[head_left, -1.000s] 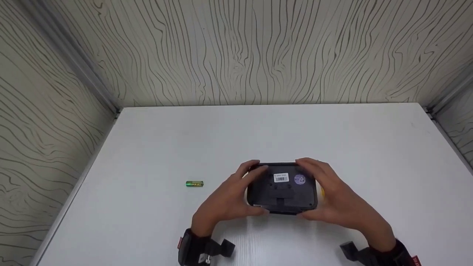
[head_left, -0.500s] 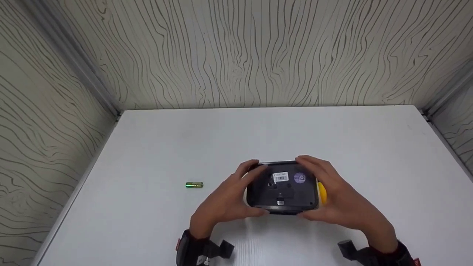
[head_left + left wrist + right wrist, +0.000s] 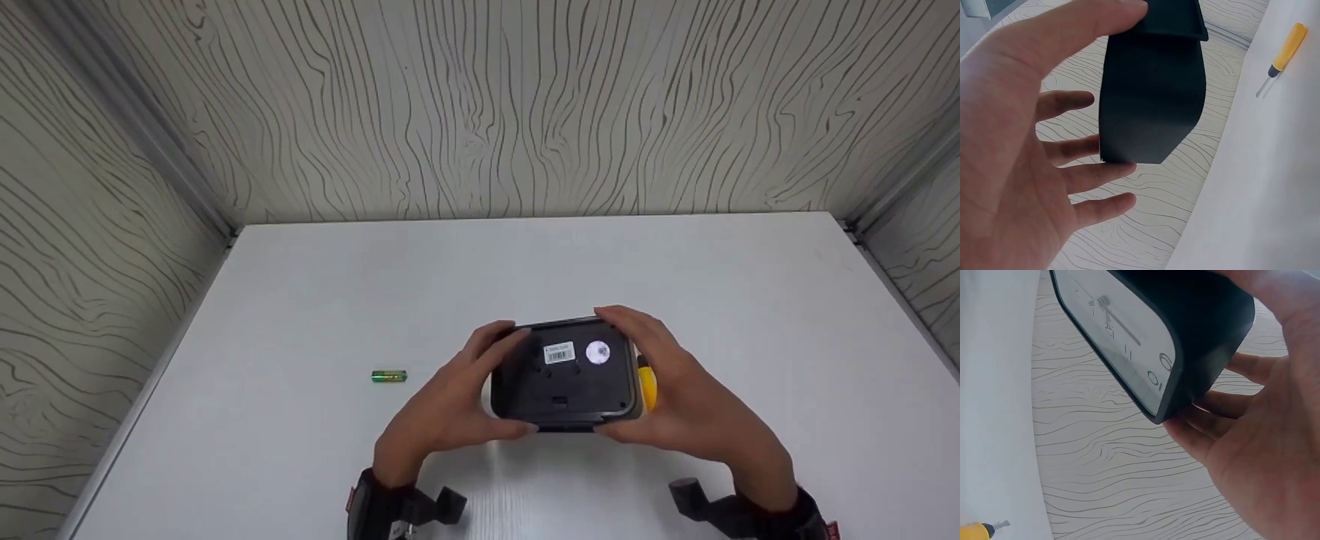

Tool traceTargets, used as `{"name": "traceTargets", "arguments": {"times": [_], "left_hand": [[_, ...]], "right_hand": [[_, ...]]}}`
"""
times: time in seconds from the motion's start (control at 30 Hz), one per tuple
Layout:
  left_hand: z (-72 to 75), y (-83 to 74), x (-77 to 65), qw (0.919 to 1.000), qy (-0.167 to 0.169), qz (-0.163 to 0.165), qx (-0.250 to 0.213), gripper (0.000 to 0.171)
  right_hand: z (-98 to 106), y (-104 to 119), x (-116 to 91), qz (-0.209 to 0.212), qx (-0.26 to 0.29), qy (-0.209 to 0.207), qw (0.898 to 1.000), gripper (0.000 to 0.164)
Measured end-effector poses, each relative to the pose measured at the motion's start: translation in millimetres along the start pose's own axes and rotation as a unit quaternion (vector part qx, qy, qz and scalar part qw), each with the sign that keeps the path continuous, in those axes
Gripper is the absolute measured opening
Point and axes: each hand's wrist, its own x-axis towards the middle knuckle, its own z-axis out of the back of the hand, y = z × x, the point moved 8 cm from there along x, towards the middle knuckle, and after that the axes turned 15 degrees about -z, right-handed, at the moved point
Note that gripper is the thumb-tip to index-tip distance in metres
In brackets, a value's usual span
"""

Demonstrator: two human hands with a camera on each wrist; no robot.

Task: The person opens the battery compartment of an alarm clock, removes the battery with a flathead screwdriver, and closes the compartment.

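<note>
Between both hands is a black alarm clock, its back with a white barcode label and a round sticker facing the head camera. My left hand grips its left end, thumb along the bottom edge and fingers at the top. At the other end my right hand holds it the same way. The right wrist view shows the white dial with numerals and hands, turned away from the head. In the left wrist view the clock's dark side lies between thumb and fingers.
A green and gold battery lies on the white table left of the hands. Partly hidden behind the right hand is a yellow-handled screwdriver, seen whole in the left wrist view. Wood-patterned panels enclose the table's back and sides.
The clock has tilted slightly, its right end rising, and the round sticker now looks white instead of purple. Both hands keep their grip. More of the yellow handle shows beside the clock than a second ago.
</note>
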Motion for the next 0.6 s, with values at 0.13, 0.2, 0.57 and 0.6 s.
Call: {"name": "traceTargets", "arguments": {"times": [0.13, 0.2, 0.57, 0.6], "left_hand": [[1.5, 0.7, -0.8, 0.9999, -0.005, -0.005, -0.01, 0.097], [1.9, 1.3, -1.6, 0.9998, -0.009, -0.006, -0.016, 0.097], [-0.4, -2.1, 0.2, 0.9984, -0.017, -0.031, -0.045, 0.099], [-0.8, -2.3, 0.6, 0.9982, -0.018, -0.034, -0.046, 0.1]], "right_hand": [[-0.4, 2.7, 0.5, 0.021, 0.035, -0.002, 0.999, 0.108], [-0.1, 3.8, 0.2, 0.035, 0.046, -0.012, 0.998, 0.11], [7.1, 9.2, -1.5, 0.07, 0.047, -0.043, 0.996, 0.115], [7.9, 9.8, -1.9, 0.072, 0.046, -0.046, 0.995, 0.115]]}}
